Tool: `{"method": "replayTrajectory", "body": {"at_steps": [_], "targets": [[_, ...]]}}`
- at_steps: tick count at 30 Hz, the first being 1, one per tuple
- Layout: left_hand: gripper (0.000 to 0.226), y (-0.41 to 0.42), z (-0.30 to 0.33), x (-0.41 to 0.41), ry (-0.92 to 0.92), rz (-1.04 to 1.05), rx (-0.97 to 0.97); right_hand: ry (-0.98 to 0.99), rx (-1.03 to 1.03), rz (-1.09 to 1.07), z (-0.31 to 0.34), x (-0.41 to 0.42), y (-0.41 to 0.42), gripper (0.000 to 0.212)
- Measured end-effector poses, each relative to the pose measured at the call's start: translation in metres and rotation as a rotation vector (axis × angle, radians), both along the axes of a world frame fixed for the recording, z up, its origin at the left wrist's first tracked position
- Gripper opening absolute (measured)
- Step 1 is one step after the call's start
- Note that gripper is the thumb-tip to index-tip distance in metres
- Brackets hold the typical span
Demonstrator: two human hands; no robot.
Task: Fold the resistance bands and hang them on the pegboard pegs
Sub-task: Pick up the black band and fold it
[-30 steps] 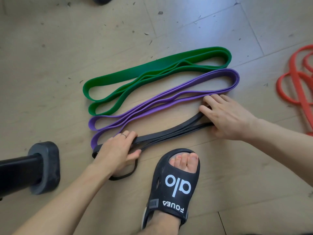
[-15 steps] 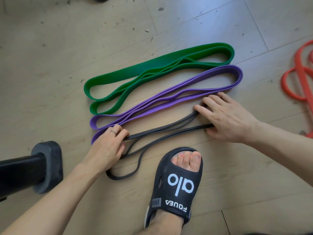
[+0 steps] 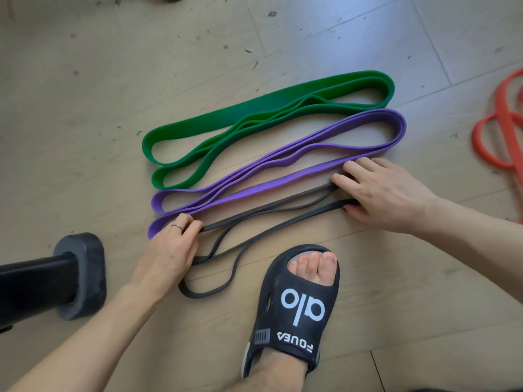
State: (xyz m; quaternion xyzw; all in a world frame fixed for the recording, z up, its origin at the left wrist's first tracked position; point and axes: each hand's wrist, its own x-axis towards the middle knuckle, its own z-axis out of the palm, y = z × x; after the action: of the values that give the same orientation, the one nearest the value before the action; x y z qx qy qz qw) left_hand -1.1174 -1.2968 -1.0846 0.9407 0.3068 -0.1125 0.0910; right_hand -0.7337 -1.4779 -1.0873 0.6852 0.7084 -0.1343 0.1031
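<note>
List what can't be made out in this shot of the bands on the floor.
- Black band: both ends hidden in the head view, under the left hand and right hand.
- Red band: cut off by the right edge.
- Pegboard and pegs: out of frame.
- Black bar with rubber foot: cut off by the left edge.

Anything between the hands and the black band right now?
Nothing visible. The left hand already rests on the black band at its looped end, and the right hand presses its other end to the floor. The purple band lies alongside, the sandal nearer the camera; neither overlaps it.
</note>
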Motion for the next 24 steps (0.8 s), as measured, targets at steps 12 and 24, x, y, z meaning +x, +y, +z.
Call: {"method": "replayTrajectory", "body": {"at_steps": [12,24], "targets": [[0.006,-0.019,0.005,-0.003,0.119,0.121,0.133,0.001,0.021,-0.031,-0.002,0.001,-0.002,0.044],[0.027,-0.005,0.007,-0.010,0.288,0.062,0.130,0.024,0.018,-0.047,-0.002,0.002,-0.005,0.058]]}}
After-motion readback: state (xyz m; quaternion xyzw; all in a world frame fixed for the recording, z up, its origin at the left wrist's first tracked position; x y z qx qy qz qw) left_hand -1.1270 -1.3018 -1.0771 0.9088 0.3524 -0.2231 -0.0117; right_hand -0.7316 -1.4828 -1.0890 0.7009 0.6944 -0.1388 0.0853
